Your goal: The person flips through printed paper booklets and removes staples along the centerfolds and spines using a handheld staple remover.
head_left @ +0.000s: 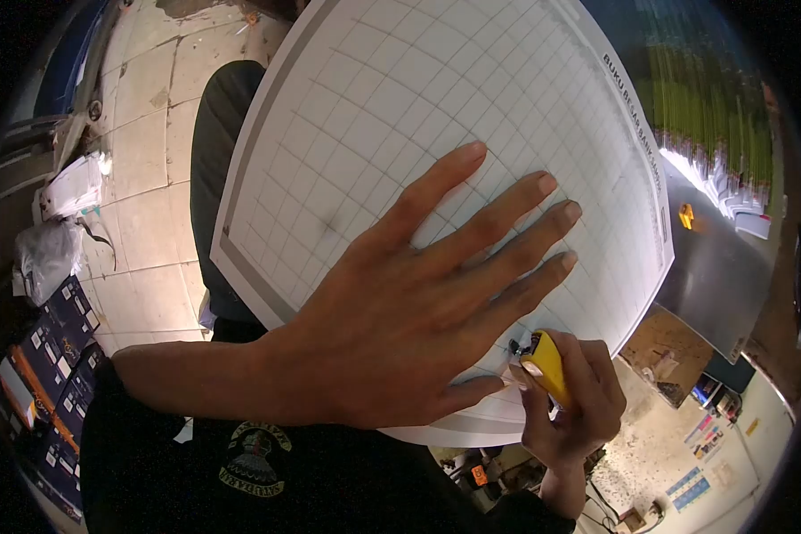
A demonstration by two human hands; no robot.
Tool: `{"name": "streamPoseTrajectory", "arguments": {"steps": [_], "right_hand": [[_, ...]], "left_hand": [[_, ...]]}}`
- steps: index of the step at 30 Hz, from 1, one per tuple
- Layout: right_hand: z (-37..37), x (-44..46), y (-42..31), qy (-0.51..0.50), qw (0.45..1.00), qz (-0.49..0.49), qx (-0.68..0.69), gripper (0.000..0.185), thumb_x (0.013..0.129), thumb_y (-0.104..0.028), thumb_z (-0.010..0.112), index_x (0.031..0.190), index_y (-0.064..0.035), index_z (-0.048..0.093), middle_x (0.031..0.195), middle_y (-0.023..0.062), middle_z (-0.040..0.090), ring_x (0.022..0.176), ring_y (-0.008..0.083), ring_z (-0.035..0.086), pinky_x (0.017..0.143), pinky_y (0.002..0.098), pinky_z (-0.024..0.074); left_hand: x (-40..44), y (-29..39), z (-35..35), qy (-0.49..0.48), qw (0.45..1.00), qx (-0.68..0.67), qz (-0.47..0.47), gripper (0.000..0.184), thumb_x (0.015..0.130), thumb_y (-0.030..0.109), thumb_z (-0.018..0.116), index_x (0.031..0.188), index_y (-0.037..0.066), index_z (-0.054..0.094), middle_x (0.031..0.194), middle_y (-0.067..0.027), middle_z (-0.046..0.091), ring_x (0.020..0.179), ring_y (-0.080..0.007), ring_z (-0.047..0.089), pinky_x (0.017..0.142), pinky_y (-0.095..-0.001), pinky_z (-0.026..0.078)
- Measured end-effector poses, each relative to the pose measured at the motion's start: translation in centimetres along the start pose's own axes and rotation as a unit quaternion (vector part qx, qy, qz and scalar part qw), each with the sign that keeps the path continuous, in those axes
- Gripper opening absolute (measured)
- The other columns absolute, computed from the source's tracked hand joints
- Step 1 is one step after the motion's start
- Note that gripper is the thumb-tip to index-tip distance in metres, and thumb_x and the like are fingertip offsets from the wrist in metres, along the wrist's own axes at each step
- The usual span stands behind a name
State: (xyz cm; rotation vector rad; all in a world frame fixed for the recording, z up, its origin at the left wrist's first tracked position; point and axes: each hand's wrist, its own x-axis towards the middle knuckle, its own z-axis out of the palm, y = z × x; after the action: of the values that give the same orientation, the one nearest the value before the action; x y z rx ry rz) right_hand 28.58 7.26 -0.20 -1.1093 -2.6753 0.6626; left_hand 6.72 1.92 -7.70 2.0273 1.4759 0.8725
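A large white sheet [347, 116], printed with a grid of lines, lies in front of me with one edge lettered "BUKU BESAR BANK". My left hand [409, 303] rests palm down on it, fingers spread and holding nothing. At the sheet's lower right edge, my right hand [583, 400] is closed around a small yellow hand tool [550, 367] with a dark metal end, whose exact kind I cannot make out. The tool's end is beside the sheet, near my left thumb; whether it touches the paper is hidden.
A tall stack of green-edged sheets [703, 107] stands at the upper right. A grey metal surface [712, 276] carries a small yellow object [686, 216]. Dark boxes [58, 356] and a clear plastic bag [49, 258] sit at left on the tiled floor [142, 214].
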Motion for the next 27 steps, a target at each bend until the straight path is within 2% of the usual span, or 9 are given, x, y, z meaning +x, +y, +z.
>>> {"name": "streamPoseTrajectory", "arguments": {"steps": [5,7,9,11,12,14,20,24,27], "right_hand": [[-0.4,0.3,0.5,-0.007,1.000,0.007,0.024,0.044,0.071,-0.002,0.081,0.113,0.0022,0.074,0.090,0.0142,0.071,0.077,0.0253,0.073,0.066,0.0306,0.0570],[0.0,-0.1,1.3,0.009,0.995,-0.099,-0.026,0.042,0.073,-0.003,0.080,0.114,0.0011,0.074,0.089,0.0141,0.071,0.074,0.0253,0.073,0.064,0.0312,0.0571],[0.1,0.3,1.3,0.033,0.993,-0.112,-0.031,0.042,0.073,-0.002,0.080,0.114,0.0000,0.075,0.088,0.0140,0.071,0.071,0.0251,0.072,0.062,0.0313,0.0574],[-0.8,1.1,0.9,-0.020,0.998,-0.059,-0.012,0.041,0.072,-0.002,0.081,0.113,0.0001,0.075,0.086,0.0137,0.072,0.070,0.0232,0.073,0.060,0.0313,0.0572],[-0.8,1.3,1.1,-0.020,0.998,-0.057,-0.012,0.041,0.072,-0.002,0.081,0.113,0.0001,0.075,0.086,0.0137,0.072,0.070,0.0232,0.073,0.060,0.0313,0.0572],[-1.0,1.7,1.5,-0.032,0.994,0.005,0.105,0.038,0.072,-0.002,0.083,0.109,0.0021,0.075,0.087,0.0158,0.074,0.073,0.0216,0.074,0.064,0.0302,0.0579],[-0.9,2.5,0.7,-0.015,0.967,0.131,0.217,0.040,0.072,-0.003,0.087,0.109,0.0072,0.074,0.091,0.0212,0.076,0.077,0.0214,0.075,0.069,0.0279,0.0585],[-1.2,2.2,1.4,-0.050,0.963,0.124,0.232,0.046,0.072,-0.002,0.087,0.114,0.0089,0.072,0.089,0.0214,0.076,0.077,0.0206,0.074,0.068,0.0277,0.0583],[-1.7,2.1,0.5,-0.069,0.952,0.176,0.241,0.046,0.076,-0.001,0.084,0.118,0.0104,0.070,0.087,0.0199,0.075,0.074,0.0188,0.073,0.063,0.0259,0.0567]], "left_hand": [[0.0,-0.1,-0.1,0.009,1.000,-0.002,-0.001,0.087,0.082,0.067,0.071,0.149,0.015,0.052,0.163,-0.0100,0.038,0.154,-0.0307,0.025,0.125,-0.0647,0.006],[0.0,-0.1,-0.1,0.003,1.000,-0.004,-0.001,0.087,0.082,0.069,0.069,0.149,0.015,0.052,0.163,-0.0098,0.037,0.154,-0.0306,0.025,0.125,-0.0645,0.005],[0.0,-0.2,-0.1,0.001,1.000,0.004,-0.001,0.087,0.082,0.070,0.068,0.149,0.016,0.052,0.163,-0.0097,0.037,0.154,-0.0304,0.025,0.125,-0.0648,0.005],[0.0,-0.1,0.0,-0.004,1.000,0.011,-0.002,0.087,0.082,0.071,0.067,0.149,0.017,0.052,0.164,-0.0096,0.037,0.155,-0.0302,0.025,0.125,-0.0651,0.005],[-0.1,-0.1,0.1,-0.008,1.000,0.015,-0.004,0.088,0.082,0.072,0.066,0.149,0.017,0.052,0.164,-0.0094,0.037,0.155,-0.0301,0.025,0.125,-0.0655,0.005],[0.0,-0.1,0.1,-0.014,1.000,0.018,-0.005,0.088,0.082,0.073,0.065,0.150,0.018,0.052,0.164,-0.0091,0.037,0.155,-0.0300,0.025,0.125,-0.0659,0.005],[0.2,0.2,-0.3,-0.036,0.999,0.036,-0.017,0.093,0.077,0.076,0.067,0.150,0.020,0.051,0.163,-0.0067,0.039,0.154,-0.0299,0.026,0.124,-0.0666,0.005],[0.2,0.3,-0.4,-0.037,0.999,0.029,-0.027,0.093,0.076,0.074,0.070,0.150,0.021,0.051,0.163,-0.0060,0.039,0.153,-0.0295,0.027,0.124,-0.0663,0.006],[0.4,0.3,-0.8,-0.038,0.999,0.019,-0.028,0.093,0.077,0.072,0.070,0.151,0.020,0.050,0.163,-0.0064,0.039,0.153,-0.0298,0.028,0.124,-0.0657,0.005]]}}
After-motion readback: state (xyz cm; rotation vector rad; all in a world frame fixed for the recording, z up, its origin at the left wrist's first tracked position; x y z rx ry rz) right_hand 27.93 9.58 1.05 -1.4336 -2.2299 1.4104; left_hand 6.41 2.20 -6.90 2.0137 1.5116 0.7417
